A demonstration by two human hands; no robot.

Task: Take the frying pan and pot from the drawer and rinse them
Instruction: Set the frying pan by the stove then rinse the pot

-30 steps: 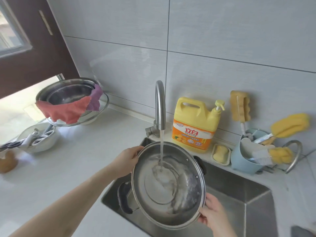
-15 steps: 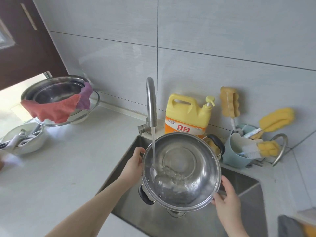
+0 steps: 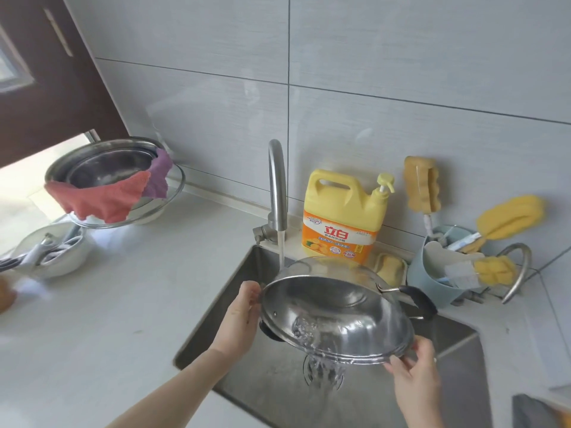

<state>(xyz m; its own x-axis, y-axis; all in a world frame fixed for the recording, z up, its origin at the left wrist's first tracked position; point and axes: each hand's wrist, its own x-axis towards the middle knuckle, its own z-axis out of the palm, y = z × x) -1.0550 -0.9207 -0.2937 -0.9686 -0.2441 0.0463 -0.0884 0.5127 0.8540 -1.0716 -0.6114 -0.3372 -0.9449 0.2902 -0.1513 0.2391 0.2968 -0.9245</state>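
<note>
While water runs from the steel faucet (image 3: 276, 186) into the sink (image 3: 234, 291), the head view shows one pot (image 3: 336, 319) held over the basin, tipped so that water spills off its near rim. Behind it on the tabletop (image 3: 123, 304) stand one yellow detergent jug (image 3: 343, 217), a soap dish (image 3: 390, 268) and a blue holder (image 3: 432, 285) with yellow sponges; the pot hides part of the soap dish. To the left sits a stack of steel bowls (image 3: 105, 168) draped with two cloths, one red (image 3: 99, 197) and one purple (image 3: 159, 176). Two hands hold the pot: the left hand (image 3: 239, 319) has its grip curled on the left rim, forearm reaching in from below, and the right hand (image 3: 414, 372) pinches the near rim with its fingertips.
</note>
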